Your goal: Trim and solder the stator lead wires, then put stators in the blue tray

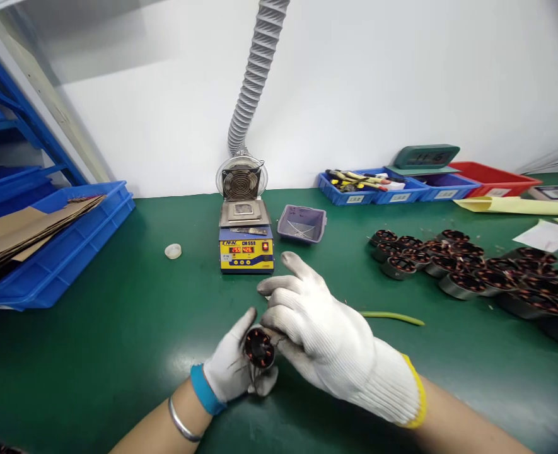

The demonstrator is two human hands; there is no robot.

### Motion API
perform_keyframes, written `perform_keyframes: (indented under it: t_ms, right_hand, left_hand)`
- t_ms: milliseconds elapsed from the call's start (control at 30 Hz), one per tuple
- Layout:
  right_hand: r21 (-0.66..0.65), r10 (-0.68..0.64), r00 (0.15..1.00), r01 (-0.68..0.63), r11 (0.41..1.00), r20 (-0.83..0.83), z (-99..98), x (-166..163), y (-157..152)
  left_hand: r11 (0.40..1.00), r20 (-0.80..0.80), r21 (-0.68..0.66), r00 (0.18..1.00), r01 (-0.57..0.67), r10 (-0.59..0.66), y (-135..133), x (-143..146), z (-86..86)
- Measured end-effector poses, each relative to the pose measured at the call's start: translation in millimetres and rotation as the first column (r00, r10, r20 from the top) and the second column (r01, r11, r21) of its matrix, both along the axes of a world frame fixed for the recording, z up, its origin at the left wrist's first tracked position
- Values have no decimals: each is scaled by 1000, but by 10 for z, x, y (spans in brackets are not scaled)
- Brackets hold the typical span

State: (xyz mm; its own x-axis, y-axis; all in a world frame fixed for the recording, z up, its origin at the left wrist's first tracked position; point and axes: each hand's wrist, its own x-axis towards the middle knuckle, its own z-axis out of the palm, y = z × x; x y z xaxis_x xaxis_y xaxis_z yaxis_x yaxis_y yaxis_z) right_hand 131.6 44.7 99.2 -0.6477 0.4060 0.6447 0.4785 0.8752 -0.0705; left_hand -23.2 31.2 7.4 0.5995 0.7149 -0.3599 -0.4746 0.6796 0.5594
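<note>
My left hand [234,369], in a white glove with a blue cuff, is wrapped round a motor stator [260,348]. The stator is a dark ring with copper windings, its open face turned up toward me. My right hand [314,325], in a white knitted glove with a yellow cuff, is at the stator's right edge. Its thumb and a finger pinch a thin dark wire there, while the other fingers are raised. Grey smudges mark the fingertips of both gloves. The wire's end is hidden by the fingers.
Behind my hands stands a solder pot [246,246] under a grey exhaust hose [257,69]. A purple tray [302,224] is beside it, a round cap [173,251] to its left. Several stators [463,284] crowd the right; blue bins [347,195] line the wall. A green tube [392,316] lies nearby.
</note>
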Motion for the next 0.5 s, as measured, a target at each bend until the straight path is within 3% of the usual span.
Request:
perform_keyframes:
  t_ms: [67,133,200,233,267,333,400,500]
  right_hand:
    - [12,-17,999,16,1000,31,-19,28,26]
    - [13,-40,998,39,999,48,-2,45,25]
    - [12,-41,998,40,999,52,38,38,1]
    - [11,-29,998,28,1000,52,58,24,-13]
    - [8,-14,999,13,1000,47,74,8,-25]
    - [-3,10,999,-10,1000,36,85,-24,-31]
    - [-11,12,1000,-12,1000,22,73,-33,-12]
    - [-13,4,1000,-4,1000,28,44,0,38]
  left_hand:
    - [996,47,93,999,-7,3,-42,-22,49]
    - [968,114,110,971,-225,212,-41,-91,111]
    - [856,148,61,852,-514,502,13,-167,137]
    - [805,141,41,801,-592,582,51,-191,127]
    - [792,122,31,789,-610,603,88,-200,103]
    - [867,71,18,866,-498,496,132,-171,35]
    - [964,50,-8,963,-264,264,122,-112,-13]
    - [998,71,30,996,-54,52,42,-79,26]
